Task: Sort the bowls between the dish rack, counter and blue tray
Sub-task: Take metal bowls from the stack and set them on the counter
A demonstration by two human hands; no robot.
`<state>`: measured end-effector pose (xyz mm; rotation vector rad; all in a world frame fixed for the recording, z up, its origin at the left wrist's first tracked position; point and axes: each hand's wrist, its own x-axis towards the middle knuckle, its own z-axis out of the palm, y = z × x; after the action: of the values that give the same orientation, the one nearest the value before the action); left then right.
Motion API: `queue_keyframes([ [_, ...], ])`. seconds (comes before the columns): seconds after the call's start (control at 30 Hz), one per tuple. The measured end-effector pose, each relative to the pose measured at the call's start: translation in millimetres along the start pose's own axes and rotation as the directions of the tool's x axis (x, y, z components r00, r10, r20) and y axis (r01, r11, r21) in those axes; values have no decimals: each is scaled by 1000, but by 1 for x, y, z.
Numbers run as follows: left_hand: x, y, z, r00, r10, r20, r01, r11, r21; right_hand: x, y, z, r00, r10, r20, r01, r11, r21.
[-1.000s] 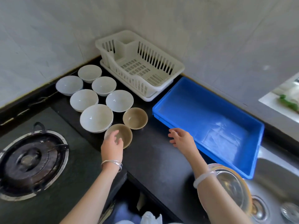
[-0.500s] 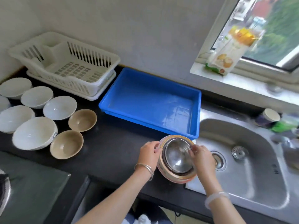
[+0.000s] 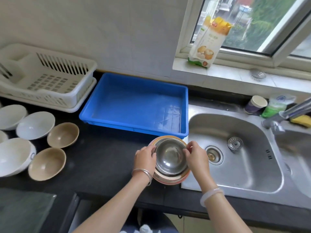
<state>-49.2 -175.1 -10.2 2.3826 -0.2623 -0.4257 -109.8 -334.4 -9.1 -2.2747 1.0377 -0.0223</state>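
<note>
A stack of steel bowls (image 3: 170, 157) with an orange outer bowl sits on the counter edge by the sink. My left hand (image 3: 145, 157) grips its left rim and my right hand (image 3: 196, 157) grips its right rim. The blue tray (image 3: 134, 101) behind it holds nothing. The white dish rack (image 3: 42, 81) at the left holds no bowls. Two tan bowls (image 3: 63, 134) (image 3: 47, 163) and several white bowls (image 3: 35, 124) stand on the black counter (image 3: 101, 157) at the left.
A steel sink (image 3: 235, 153) with a drain lies right of the stack, with a tap (image 3: 286, 115) at the far right. A paper cup (image 3: 256, 104), sponges and a food bag (image 3: 208, 41) on the windowsill stand behind it. A stove cover (image 3: 20, 211) is bottom left.
My view swung right from the bowls by the stove to the sink. Both hands left the tan bowl area and took hold of the steel bowl stack's rims.
</note>
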Motion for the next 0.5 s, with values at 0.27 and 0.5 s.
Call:
queue_keyframes([
  [0.27,10,7,5,998,-55,-17,55,998,4,4,10,-22,998,47,-41,-38,981,190],
  [0.5,21,15,4,992,-121,18,122,991,-49,6,17,-29,997,73,-36,-62,970,233],
])
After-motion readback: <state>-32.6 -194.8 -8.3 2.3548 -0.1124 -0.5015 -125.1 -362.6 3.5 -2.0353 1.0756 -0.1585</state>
